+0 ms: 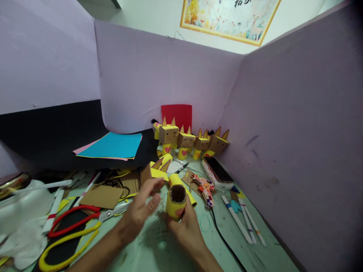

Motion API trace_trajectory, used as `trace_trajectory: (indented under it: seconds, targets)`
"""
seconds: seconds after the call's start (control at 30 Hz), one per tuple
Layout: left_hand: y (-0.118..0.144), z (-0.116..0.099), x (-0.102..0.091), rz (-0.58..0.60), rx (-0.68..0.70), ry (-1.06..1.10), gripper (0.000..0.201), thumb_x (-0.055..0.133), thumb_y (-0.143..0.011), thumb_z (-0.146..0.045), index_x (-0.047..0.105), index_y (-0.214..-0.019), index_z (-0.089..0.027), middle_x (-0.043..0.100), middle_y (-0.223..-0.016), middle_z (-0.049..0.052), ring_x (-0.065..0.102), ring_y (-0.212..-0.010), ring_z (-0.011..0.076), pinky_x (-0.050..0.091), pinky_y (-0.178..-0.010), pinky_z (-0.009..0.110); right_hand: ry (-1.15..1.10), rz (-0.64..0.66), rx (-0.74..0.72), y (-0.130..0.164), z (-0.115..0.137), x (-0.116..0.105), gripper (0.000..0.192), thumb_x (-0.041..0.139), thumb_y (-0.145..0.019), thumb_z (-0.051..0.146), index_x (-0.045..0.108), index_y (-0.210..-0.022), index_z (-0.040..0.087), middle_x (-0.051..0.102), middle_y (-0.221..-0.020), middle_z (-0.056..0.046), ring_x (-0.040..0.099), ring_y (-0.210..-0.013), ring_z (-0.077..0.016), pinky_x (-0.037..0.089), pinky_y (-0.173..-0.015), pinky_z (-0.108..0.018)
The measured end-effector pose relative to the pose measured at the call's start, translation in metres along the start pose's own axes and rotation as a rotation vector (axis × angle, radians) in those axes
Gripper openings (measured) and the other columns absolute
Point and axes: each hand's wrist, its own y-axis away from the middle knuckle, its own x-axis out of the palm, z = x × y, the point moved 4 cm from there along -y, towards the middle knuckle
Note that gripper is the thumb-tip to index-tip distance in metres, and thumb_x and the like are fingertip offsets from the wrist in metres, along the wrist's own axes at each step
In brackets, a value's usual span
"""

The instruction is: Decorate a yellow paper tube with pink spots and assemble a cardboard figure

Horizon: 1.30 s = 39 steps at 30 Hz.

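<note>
My right hand [187, 228] grips a yellow paper-wrapped cardboard tube [176, 202] with a pink heart on its side, its open end facing up toward me. My left hand [141, 207] is at the tube's left, fingers curled near its rim and touching a cardboard head piece with yellow ears [157, 170] that lies just behind. Both hands are low in the middle of the view over a pale green table [159, 245].
Several finished cardboard-box figures [185, 140] stand in a row at the back. Red and yellow handled scissors [76, 223] lie at the left. A glue gun [205, 187], a phone [218, 172] and markers [241, 219] lie at the right. Blue paper [113, 145] rests back left. Purple partitions [297, 132] wall the desk.
</note>
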Motion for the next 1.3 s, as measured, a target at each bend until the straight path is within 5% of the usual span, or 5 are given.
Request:
trace_trajectory:
  seconds: [0.1,0.23,0.43,0.93,1.3]
  targets:
    - [-0.029,0.004,-0.046,-0.400,-0.234,-0.274,0.064,0.050,-0.080,-0.057,0.046,-0.129,-0.016,0.056,-0.129,0.017,0.059,-0.110,0.0309,0.048,-0.086,0.038,0.058,-0.067,0.134,0.004,-0.010,-0.005,0.040,0.064,-0.062,0.017,0.055,-0.100,0.021,0.064,-0.085,-0.001,0.060,-0.077,-0.0199,0.051,-0.071,-0.031]
    - [-0.070,0.023,-0.064,-0.317,-0.519,-0.395,0.091,0.051,-0.072,-0.068,0.033,-0.140,-0.010,0.058,-0.123,0.029,0.069,-0.082,0.0361,0.050,-0.058,0.040,0.066,-0.072,0.124,0.007,-0.013,-0.002,0.037,0.064,-0.059,0.016,0.057,-0.096,0.019,0.064,-0.083,-0.001,0.059,-0.075,-0.0187,0.050,-0.070,-0.029]
    - [-0.090,0.047,-0.051,-0.283,-0.538,-0.414,0.109,0.066,-0.055,-0.071,0.034,-0.141,-0.012,0.050,-0.134,0.032,0.058,-0.110,0.0464,0.048,-0.074,0.044,0.079,-0.040,0.090,0.008,-0.009,0.002,0.035,0.064,-0.060,0.016,0.060,-0.094,0.020,0.064,-0.083,-0.002,0.059,-0.076,-0.0206,0.051,-0.071,-0.031]
    - [-0.053,-0.011,-0.038,-0.313,-0.496,0.512,0.019,0.056,-0.077,-0.025,0.062,-0.091,-0.015,0.069,-0.073,0.004,0.064,-0.060,0.0179,0.054,-0.054,0.031,0.103,-0.052,0.104,0.003,-0.010,0.011,0.046,0.076,-0.053,0.028,0.061,-0.097,0.021,0.067,-0.099,-0.006,0.059,-0.095,-0.0275,0.047,-0.085,-0.037]
    - [-0.043,0.004,-0.028,-0.020,-0.723,0.451,0.048,0.055,-0.075,-0.059,0.066,-0.099,-0.018,0.066,-0.065,0.004,0.060,-0.049,0.0212,0.043,-0.037,0.029,-0.507,0.121,0.044,-0.021,-0.001,-0.001,0.059,0.076,-0.058,0.057,0.063,-0.105,0.022,0.068,-0.082,-0.006,0.063,-0.074,-0.0244,0.051,-0.065,-0.036]
